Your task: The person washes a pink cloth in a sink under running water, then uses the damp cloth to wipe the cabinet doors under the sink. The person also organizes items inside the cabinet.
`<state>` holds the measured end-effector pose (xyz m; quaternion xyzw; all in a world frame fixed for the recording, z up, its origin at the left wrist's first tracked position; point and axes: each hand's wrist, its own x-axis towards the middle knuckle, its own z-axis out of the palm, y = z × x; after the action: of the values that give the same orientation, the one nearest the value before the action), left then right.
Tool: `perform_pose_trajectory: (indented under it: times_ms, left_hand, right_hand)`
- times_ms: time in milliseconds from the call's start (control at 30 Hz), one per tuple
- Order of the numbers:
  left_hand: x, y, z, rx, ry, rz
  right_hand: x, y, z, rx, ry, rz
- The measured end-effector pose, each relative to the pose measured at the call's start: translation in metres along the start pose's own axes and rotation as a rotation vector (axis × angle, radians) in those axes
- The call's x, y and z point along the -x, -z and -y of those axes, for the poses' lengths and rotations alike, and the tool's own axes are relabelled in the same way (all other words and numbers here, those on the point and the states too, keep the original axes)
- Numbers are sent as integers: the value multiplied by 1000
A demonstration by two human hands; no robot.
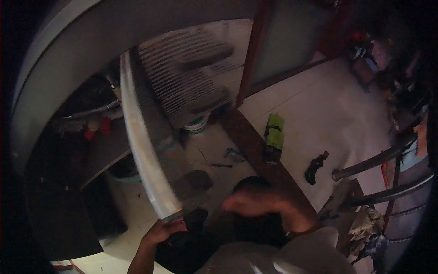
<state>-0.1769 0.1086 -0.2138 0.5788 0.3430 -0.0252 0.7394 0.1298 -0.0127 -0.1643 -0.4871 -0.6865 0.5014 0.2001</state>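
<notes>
My left hand (165, 231) is curled at the near end of a long pale cabinet door edge (143, 150). Something small and red (179, 225) shows at its fingertips, too dark to name. My right hand (251, 203) hovers in front of my body over my dark-clad leg, smeared by motion, so its fingers and anything in them cannot be made out. Left of the door edge, inside the dark open cabinet, are red fittings (97, 127) and a pale flexible hose (93, 111).
A louvred door (182, 68) stands beyond. A white and green tub (197, 125) is below it. On the floor lie a blue item (234, 154), a thin tool (221, 165), a green and black box (274, 133) and a dark object (315, 168). Metal bars (378, 163) reach in at right.
</notes>
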Motion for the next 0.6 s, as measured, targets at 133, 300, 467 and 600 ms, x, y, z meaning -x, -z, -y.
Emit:
perform_pose_trajectory:
  times_ms: [133, 300, 467, 600]
  left_hand:
    - [-13, -27, -11, -2, 136, -95]
    - [-45, -46, 1, 62, 287, -141]
    - [-63, -50, -3, 195, 329, -191]
    - [-65, -50, -1, 242, 356, -227]
  right_hand:
    - [35, 69, -131, -408, -197, -351]
    - [-27, 48, -294, -399, -567, -520]
    - [-108, -13, -364, -24, -895, -460]
    - [-102, -36, -387, 30, -1018, -480]
